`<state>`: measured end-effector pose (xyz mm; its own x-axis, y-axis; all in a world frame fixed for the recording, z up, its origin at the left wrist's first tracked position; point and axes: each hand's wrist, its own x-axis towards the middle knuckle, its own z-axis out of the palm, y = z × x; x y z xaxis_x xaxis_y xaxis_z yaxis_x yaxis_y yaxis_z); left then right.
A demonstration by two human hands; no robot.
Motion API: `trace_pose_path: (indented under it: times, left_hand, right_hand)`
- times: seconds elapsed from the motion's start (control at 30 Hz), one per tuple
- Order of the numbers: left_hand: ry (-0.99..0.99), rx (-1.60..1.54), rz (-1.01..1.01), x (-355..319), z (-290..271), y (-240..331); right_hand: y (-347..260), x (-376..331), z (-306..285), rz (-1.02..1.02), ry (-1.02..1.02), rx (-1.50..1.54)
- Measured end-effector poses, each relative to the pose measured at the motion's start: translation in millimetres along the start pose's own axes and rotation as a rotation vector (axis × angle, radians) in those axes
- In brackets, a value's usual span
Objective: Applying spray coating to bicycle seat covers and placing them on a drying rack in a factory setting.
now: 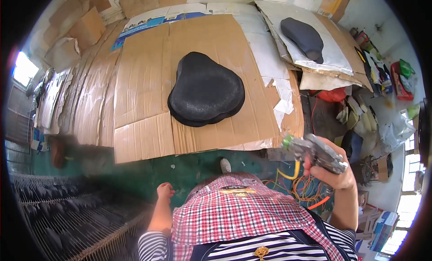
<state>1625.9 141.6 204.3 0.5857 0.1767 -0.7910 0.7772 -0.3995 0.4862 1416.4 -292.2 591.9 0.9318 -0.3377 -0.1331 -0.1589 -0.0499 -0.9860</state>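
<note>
On the cardboard-covered table (139, 81) lies a black, rounded three-lobed seat cushion (207, 88), wide toward me and narrower at the far side. My right hand (335, 169) is wrapped round a metallic spray gun (317, 152) with a green tip, raised off the table's near right corner. A yellow hose (294, 172) hangs just below the gun. Down at my left side, apart from the table, my left hand (165, 190) has its fingers curled in with nothing visible in them.
A second dark cushion (303, 38) rests on a paper-covered surface at the back right. Orange and green hoses (308, 189) lie coiled on the green floor (130, 171). A rack of metal rods (67, 216) holding dark pieces stands at the lower left.
</note>
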Motion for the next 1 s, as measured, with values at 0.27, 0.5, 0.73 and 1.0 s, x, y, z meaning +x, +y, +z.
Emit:
trace_pose_path:
  times: [0.27,0.5,0.73,1.0]
  left_hand:
    - [-0.034,-0.030,0.035,-6.6,14.3,10.3]
    - [0.018,-0.073,0.016,-5.4,0.3,13.0]
    - [0.243,-0.239,0.180,-3.6,-22.3,62.3]
    - [0.617,-0.181,0.650,-11.5,-8.9,142.6]
  right_hand:
    - [-5.1,37.5,4.7,-0.140,0.185,-0.008]
    - [0.6,12.4,-22.5,-0.064,0.264,-0.026]
    - [-1.3,-10.1,-29.2,0.032,0.158,-0.007]
    - [0.9,32.8,-8.9,-0.118,0.097,0.019]
